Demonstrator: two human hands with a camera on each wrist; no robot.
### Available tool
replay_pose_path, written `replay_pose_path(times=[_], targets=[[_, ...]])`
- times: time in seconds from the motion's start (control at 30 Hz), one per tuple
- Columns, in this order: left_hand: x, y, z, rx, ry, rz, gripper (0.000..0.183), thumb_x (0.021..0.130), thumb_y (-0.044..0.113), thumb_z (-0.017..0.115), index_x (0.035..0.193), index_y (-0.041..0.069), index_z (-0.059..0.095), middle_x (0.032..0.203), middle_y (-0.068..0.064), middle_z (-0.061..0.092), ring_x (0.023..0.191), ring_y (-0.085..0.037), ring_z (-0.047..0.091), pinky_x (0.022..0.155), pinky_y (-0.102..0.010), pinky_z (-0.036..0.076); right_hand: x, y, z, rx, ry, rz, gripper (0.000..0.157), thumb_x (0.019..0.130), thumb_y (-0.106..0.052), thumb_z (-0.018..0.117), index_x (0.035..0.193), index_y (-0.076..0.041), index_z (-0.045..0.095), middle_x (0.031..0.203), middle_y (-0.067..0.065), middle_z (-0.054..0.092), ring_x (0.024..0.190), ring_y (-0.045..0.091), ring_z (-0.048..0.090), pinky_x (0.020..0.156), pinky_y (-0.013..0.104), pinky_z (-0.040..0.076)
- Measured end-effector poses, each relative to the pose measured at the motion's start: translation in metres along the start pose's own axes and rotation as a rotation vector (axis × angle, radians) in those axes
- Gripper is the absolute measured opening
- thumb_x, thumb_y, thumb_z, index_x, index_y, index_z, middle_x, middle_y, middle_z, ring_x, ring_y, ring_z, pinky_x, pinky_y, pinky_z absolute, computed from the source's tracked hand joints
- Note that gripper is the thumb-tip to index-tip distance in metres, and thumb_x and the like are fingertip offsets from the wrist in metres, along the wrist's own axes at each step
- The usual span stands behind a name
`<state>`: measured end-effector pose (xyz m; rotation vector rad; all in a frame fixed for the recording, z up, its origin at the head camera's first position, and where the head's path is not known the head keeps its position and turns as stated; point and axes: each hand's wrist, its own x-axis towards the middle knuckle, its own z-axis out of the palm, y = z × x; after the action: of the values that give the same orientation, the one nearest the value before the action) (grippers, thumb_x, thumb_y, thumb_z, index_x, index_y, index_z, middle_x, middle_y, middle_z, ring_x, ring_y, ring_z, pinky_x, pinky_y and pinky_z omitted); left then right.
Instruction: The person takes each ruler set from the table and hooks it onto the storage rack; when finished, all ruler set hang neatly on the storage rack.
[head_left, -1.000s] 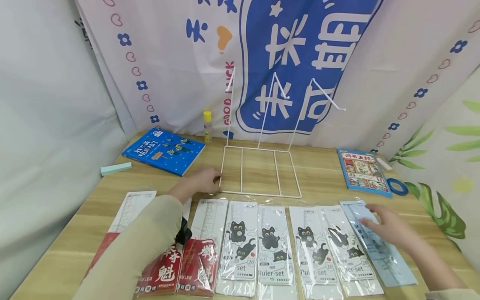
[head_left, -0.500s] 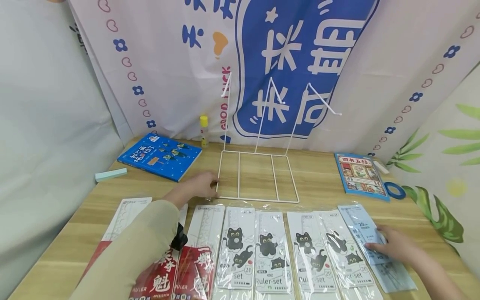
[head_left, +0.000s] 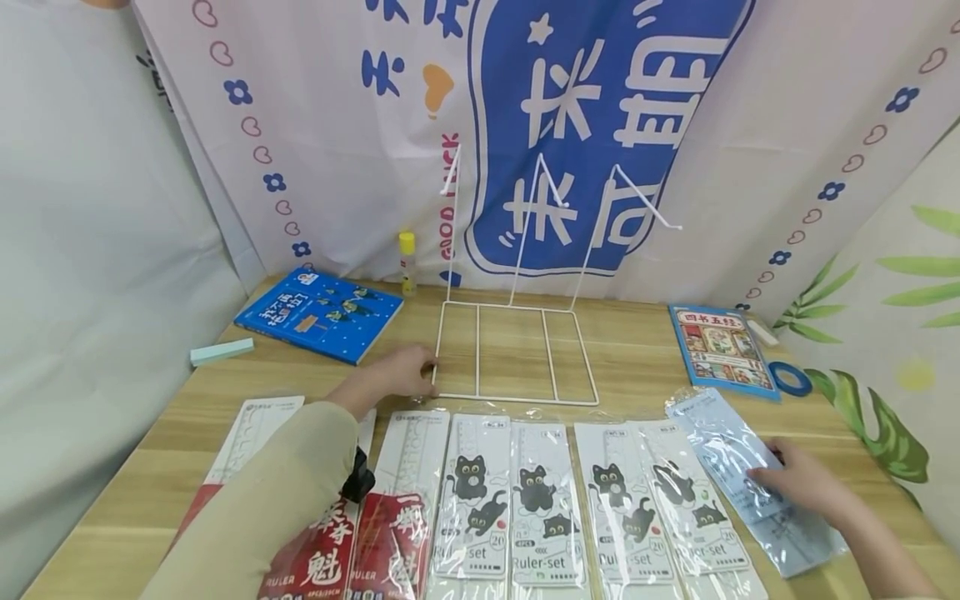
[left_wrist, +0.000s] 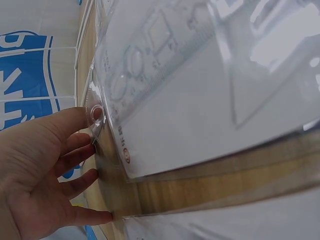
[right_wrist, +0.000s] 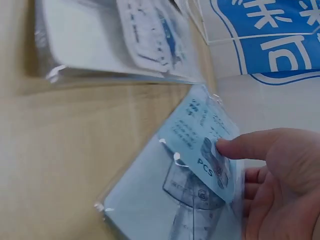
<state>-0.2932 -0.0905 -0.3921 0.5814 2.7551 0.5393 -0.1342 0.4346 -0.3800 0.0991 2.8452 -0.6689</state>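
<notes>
My right hand (head_left: 810, 483) pinches the right edge of a light-blue ruler set (head_left: 720, 429) in a clear sleeve. In the right wrist view, the thumb lies on the front of the pack, with the other fingers at its edge and partly hidden. My left hand (head_left: 401, 372) rests at the front left corner of a white wire rack (head_left: 513, 307), fingers spread and loosely bent. In the left wrist view, its fingertips are close to the hanging hole of a packaged ruler set (left_wrist: 165, 100); whether they touch it, I cannot tell.
Several ruler sets with black cats (head_left: 471, 492) and red-and-white ruler sets (head_left: 390, 533) lie along the front. A blue book (head_left: 322, 312) and yellow-capped glue stick (head_left: 407, 262) are back left. Another book (head_left: 723, 350) and blue tape (head_left: 790, 380) are at right. Three hooked prongs rise from the rack.
My right hand has moved down along the light-blue ruler set and taken hold of its edge; the pack has shifted and tilted slightly. My left hand stays at the rack corner.
</notes>
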Motion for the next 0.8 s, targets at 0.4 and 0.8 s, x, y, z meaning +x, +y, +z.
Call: replay_pose_path(times=[0.4, 0.8], targets=[[0.003, 0.003, -0.002, -0.009, -0.008, -0.006, 0.056, 0.076, 0.025, 0.072, 0.124, 0.004, 0.052, 0.124, -0.015, 0.049, 0.116, -0.031, 0.043, 0.099, -0.044, 0.034, -0.013, -0.045, -0.044, 0.156, 0.204, -0.242, 0.046, 0.089, -0.003, 0.048, 0.127, 0.014, 0.028, 0.093, 0.03, 0.057, 0.068, 0.009, 0.059, 0.054, 0.029, 0.051], [0.004, -0.002, 0.002, 0.0, -0.016, -0.037, 0.056, 0.077, 0.027, 0.071, 0.124, 0.005, 0.051, 0.126, -0.015, 0.048, 0.117, -0.031, 0.042, 0.099, -0.045, 0.033, -0.018, -0.112, -0.091, 0.324, 0.431, -0.409, 0.048, 0.089, 0.002, 0.049, 0.133, -0.016, 0.036, 0.093, -0.025, 0.056, 0.075, 0.0, 0.06, 0.056, 0.02, 0.049]])
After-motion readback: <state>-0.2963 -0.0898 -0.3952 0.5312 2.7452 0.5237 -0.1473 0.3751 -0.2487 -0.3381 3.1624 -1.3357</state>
